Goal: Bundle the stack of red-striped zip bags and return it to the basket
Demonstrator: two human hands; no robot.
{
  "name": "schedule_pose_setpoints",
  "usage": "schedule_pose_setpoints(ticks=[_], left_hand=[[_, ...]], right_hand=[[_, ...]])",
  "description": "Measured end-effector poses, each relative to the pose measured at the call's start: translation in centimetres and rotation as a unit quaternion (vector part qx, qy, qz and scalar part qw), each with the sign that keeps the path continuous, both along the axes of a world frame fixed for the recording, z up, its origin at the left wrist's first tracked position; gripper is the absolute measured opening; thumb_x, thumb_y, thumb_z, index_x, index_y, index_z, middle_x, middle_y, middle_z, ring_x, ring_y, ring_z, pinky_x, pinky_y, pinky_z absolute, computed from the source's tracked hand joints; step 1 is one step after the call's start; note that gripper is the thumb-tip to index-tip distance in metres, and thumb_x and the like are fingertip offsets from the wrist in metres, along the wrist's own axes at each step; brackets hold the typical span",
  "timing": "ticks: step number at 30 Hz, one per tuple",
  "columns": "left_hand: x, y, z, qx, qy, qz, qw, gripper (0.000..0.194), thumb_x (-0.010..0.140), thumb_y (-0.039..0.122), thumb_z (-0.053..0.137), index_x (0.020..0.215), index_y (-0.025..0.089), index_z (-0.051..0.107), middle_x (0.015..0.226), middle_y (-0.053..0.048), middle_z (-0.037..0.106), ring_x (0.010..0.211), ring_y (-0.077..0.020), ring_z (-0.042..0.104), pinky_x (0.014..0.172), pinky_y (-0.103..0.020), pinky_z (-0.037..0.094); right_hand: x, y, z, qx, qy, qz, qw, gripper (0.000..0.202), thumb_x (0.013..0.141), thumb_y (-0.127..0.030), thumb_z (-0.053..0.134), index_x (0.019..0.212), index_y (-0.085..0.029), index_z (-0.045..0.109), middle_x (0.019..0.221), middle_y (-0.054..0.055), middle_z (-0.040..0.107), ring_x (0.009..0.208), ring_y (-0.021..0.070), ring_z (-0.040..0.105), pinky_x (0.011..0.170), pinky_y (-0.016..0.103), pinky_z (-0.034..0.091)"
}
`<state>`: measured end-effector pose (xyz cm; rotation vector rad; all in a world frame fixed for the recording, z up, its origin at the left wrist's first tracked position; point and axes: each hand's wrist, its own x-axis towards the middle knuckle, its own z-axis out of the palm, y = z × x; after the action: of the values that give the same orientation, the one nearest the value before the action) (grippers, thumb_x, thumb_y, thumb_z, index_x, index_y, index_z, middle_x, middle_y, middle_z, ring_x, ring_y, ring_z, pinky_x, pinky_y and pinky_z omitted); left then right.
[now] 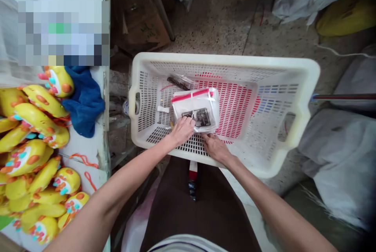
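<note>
Basket: white plastic, slotted, rounded rim, 2 handle holes.
Bags: clear, flat, glossy, red-striped, stacked inside the basket, left of its middle.
Left hand: fingers curled on the bags; cannot tell whether pinching.
Right hand: fingers bent at their near corner; grip unclear.
Table: rounded yellow toys, crumpled blue cloth.
Floor: speckled, with carton, wrinkled sacks.

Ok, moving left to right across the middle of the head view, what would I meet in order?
Yellow toys, blue cloth, white basket's left rim, left hand, right hand, basket's right rim, pale grey sacking.
</note>
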<state>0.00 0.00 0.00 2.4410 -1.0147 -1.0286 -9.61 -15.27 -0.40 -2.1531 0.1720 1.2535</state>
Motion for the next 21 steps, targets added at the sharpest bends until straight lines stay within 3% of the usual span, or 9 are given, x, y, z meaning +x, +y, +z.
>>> schedule_pose_setpoints(ticks=[3,7,11,16,21], left_hand=[[1.0,0.2,0.3,-0.026,0.041,0.032,0.998,0.017,0.075,0.024,0.065,0.086,0.017,0.054,0.09,-0.007,0.06,0.088,-0.0224,0.055,0.078,-0.033,0.046],[2.6,0.3,1.4,-0.037,0.08,0.114,0.99,0.013,0.081,0.03,0.058,0.079,0.017,0.056,0.071,0.0,0.058,0.068,-0.016,0.056,0.062,-0.026,0.044],[3.3,0.6,2.2,-0.04,0.085,0.194,0.977,0.015,0.083,0.028,0.052,0.077,0.016,0.059,0.061,0.002,0.054,0.058,-0.0134,0.051,0.06,-0.026,0.041],[3.2,1.8,2.3,-0.044,0.078,0.252,0.963,0.018,0.082,0.024,0.049,0.068,0.017,0.057,0.053,0.004,0.045,0.053,-0.012,0.044,0.057,-0.025,0.037],[2.9,2.5,2.9,-0.057,0.076,0.281,0.955,0.016,0.082,0.023,0.049,0.068,0.017,0.057,0.05,0.006,0.042,0.05,-0.0107,0.041,0.053,-0.024,0.034]], right_hand=[[0.4,0.2,-0.3,-0.018,-0.013,0.074,0.997,0.052,0.089,-0.018,0.036,0.141,-0.02,0.032,0.113,0.017,0.056,0.105,0.0286,0.054,0.088,0.039,0.039],[0.8,0.2,-0.7,-0.032,-0.025,0.135,0.99,0.051,0.091,-0.018,0.03,0.141,-0.027,0.03,0.111,0.015,0.058,0.096,0.0267,0.06,0.076,0.035,0.044],[0.8,0.4,-0.9,-0.037,-0.037,0.168,0.984,0.049,0.093,-0.022,0.029,0.141,-0.028,0.029,0.105,0.013,0.061,0.094,0.026,0.061,0.075,0.034,0.045],[1.1,1.0,-0.8,-0.031,-0.048,0.189,0.98,0.05,0.093,-0.024,0.029,0.143,-0.025,0.025,0.106,0.015,0.062,0.094,0.0278,0.062,0.074,0.036,0.047],[2.7,2.2,-0.7,-0.003,-0.044,0.227,0.973,0.045,0.093,-0.015,0.035,0.137,-0.023,0.037,0.099,0.01,0.066,0.09,0.0231,0.064,0.078,0.04,0.049]])
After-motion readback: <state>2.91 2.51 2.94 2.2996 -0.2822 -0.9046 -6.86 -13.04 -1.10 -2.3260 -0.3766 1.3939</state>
